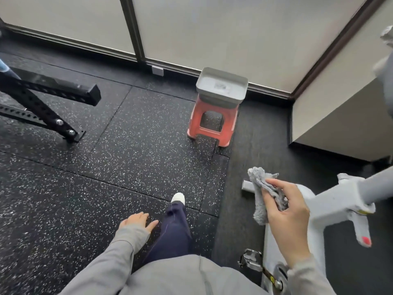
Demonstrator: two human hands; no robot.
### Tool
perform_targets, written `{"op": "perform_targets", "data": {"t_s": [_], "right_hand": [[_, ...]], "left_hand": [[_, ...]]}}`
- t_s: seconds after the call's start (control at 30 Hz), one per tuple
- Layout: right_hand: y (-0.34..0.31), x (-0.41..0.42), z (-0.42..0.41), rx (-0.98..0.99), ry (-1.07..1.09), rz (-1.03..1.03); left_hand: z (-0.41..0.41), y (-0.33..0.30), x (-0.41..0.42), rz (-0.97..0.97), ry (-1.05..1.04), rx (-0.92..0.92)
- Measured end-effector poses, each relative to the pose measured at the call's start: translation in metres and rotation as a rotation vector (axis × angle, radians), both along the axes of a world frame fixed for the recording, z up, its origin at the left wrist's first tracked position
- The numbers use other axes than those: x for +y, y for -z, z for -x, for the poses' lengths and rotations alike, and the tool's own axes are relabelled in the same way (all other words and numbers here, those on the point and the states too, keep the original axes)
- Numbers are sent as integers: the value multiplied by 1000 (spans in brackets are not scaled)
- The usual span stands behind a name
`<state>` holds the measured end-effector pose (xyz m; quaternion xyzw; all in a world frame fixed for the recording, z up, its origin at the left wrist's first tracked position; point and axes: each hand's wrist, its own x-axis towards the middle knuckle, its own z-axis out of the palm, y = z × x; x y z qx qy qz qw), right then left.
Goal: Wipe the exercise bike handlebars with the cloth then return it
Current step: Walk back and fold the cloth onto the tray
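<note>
Right hand (286,211) pinching grey cloth (262,194) beside white bike frame (331,201); left hand (138,220) empty, fingers spread low. Likely the return step: carry cloth over grey tray (221,80) on red stool (212,126), release flat inside rim.

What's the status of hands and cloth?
Right hand grips cloth beside bike. Left hand empty. Tray on stool ahead; path clear.
</note>
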<state>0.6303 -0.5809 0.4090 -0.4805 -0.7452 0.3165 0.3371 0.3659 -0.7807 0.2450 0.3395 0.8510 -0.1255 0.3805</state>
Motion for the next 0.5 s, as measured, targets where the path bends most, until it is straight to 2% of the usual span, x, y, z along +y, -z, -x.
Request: {"op": "perform_targets", "data": {"t_s": [0.1,0.33,0.5], "right_hand": [[0,31,48,-10,-12,-43],[-10,99,149,42,-13,-55],[-10,141,185,51,41,-53]], "left_hand": [[47,9,25,44,-12,15],[144,4,104,5,-43,-11],[180,-4,159,13,-21,-58]]}}
